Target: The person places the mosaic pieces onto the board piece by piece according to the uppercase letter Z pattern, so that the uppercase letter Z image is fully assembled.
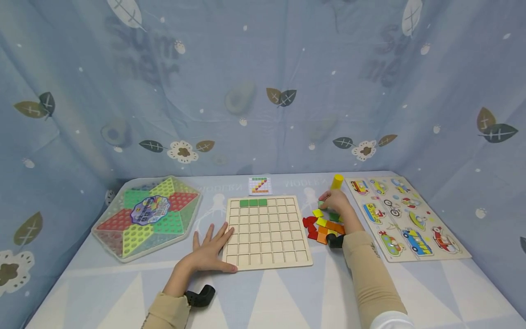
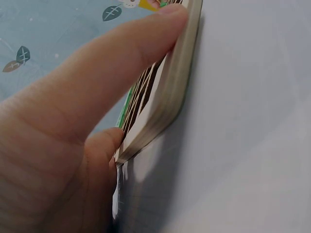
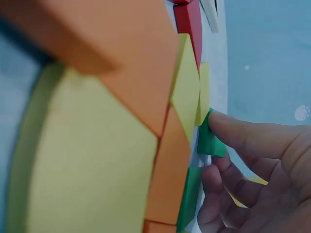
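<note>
Clearly, with the grid board as the clock's centre in the head view, the hexagonal game board (image 1: 145,219) lies at nine o'clock, its coloured triangles showing through a transparent cover. The left hand (image 1: 205,257) comes next, between eight and nine o'clock, fingers straight and spread, gripping nothing. Its fingertips touch the left side of the wooden grid board (image 1: 267,238), and its thumb rests on the near rim by the seven o'clock corner, as the left wrist view also shows. The grid board lies flat on the patterned cloth (image 1: 246,306), with three green tiles (image 1: 253,203) side by side in its top row, towards eleven o'clock. Just beyond its twelve o'clock edge lies a small card (image 1: 260,186) printed with a coloured grid pattern.

At three o'clock, just beside the grid board, is a loose pile: red blocks (image 1: 310,222) on its left, then yellow blocks (image 1: 322,222) and orange blocks (image 1: 336,227). Over the far part of this pile, between two and three o'clock, the right hand (image 1: 338,203) pinches a green block (image 3: 211,141) between thumb and fingers; whether the block is clear of the cloth, I cannot tell. A yellow cylinder (image 1: 337,181) stands behind that hand at two o'clock. Farthest right, around three o'clock, lies a picture puzzle board (image 1: 404,219) with vehicles.
</note>
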{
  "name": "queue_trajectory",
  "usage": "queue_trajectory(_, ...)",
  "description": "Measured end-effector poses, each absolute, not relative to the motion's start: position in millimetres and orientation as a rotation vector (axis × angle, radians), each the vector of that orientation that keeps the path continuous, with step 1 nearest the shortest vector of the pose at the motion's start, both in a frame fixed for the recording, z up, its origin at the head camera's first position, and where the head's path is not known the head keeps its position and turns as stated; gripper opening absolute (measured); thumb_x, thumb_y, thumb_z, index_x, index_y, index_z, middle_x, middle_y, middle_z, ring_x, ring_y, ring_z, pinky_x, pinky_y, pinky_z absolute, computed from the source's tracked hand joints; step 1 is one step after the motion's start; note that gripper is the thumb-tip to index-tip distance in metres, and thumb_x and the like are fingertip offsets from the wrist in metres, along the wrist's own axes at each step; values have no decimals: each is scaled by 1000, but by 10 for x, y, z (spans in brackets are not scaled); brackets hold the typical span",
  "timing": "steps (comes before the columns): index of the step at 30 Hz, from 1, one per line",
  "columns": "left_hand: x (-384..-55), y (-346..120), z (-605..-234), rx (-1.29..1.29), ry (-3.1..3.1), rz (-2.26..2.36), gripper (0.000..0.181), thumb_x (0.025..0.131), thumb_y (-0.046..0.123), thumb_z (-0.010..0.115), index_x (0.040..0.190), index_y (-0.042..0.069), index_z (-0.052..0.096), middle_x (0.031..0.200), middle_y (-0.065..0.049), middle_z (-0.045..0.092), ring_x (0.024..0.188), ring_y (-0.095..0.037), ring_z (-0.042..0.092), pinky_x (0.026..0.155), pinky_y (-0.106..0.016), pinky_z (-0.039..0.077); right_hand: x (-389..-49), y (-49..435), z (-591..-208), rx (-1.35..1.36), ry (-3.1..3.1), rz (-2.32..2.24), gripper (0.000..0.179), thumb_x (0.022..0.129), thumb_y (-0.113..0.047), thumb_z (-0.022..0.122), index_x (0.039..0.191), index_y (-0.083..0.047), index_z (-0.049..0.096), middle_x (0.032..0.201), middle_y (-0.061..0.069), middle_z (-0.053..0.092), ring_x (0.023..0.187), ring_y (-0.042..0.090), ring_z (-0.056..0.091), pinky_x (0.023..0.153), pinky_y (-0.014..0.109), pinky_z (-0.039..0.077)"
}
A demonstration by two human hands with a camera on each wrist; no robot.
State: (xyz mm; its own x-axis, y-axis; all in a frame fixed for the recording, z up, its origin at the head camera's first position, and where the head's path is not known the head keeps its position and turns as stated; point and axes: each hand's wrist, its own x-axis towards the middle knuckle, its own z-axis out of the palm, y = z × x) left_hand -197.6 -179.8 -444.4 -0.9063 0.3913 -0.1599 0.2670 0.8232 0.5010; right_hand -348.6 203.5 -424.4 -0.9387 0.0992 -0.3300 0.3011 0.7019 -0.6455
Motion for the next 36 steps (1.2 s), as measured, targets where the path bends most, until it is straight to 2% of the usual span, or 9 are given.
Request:
queue_trajectory(4,-1986,-1793,-4441,502,2754,692,111,64,60,73,148,12,21,155,-11,6,137,-45,-8,97,-68,-15,-3486,2014,-4234,253,2605,-1220,23,83,-9,67,105,-2,62,87,9,53,75,21,45,65,28,39)
queue_trajectory(8,-1986,-1793,-4446,493,2751,687,111,64,61,73,149,13,20,155,-10,5,138,-44,-8,97,-67,-15,-3479,1897,-4204,157,2488,-1468,34,85,-13,66,115,2,59,94,7,57,73,16,48,67,24,44)
queue_trajectory(11,-1986,-1795,-4454,486,2746,693,111,64,61,73,149,15,19,156,-8,5,138,-43,-9,97,-67,-16,-3490,1766,-4189,136,2399,-1579,39,85,-17,68,119,0,59,94,3,58,72,14,51,69,23,47)
queue_trajectory(15,-1991,-1796,-4460,481,2745,696,112,64,61,73,149,15,19,156,-8,5,138,-42,-9,97,-67,-16,-3512,1582,-4192,123,2326,-1669,36,83,-19,70,112,-1,60,80,-1,59,65,11,56,65,22,49)
queue_trajectory(18,-1993,-1794,-4467,477,2749,691,112,63,61,73,149,14,19,156,-8,5,138,-42,-8,97,-67,-15,-3521,1436,-4208,87,2303,-1724,31,82,-16,71,105,1,61,77,-1,61,62,10,58,64,22,51)
queue_trajectory(26,-1981,-1795,-4476,470,2752,686,112,63,61,73,149,13,19,156,-9,5,138,-43,-8,97,-67,-15,-3541,1011,-4275,-64,2377,-1634,26,84,-10,67,107,2,64,96,9,63,73,11,61,72,26,53)
queue_trajectory(30,-1976,-1790,-4475,469,2751,689,112,63,62,73,149,14,19,156,-8,5,138,-42,-8,97,-67,-15,-3545,866,-4296,-91,2440,-1562,22,85,-8,66,103,3,66,97,13,63,73,13,60,69,27,52)
queue_trajectory(36,-1988,-1794,-4470,475,2753,702,112,63,62,73,149,15,19,156,-7,6,138,-43,-8,98,-67,-15,-3546,780,-4303,-73,2579,-1411,15,83,-10,69,95,-1,70,93,11,64,74,16,60,67,27,51)
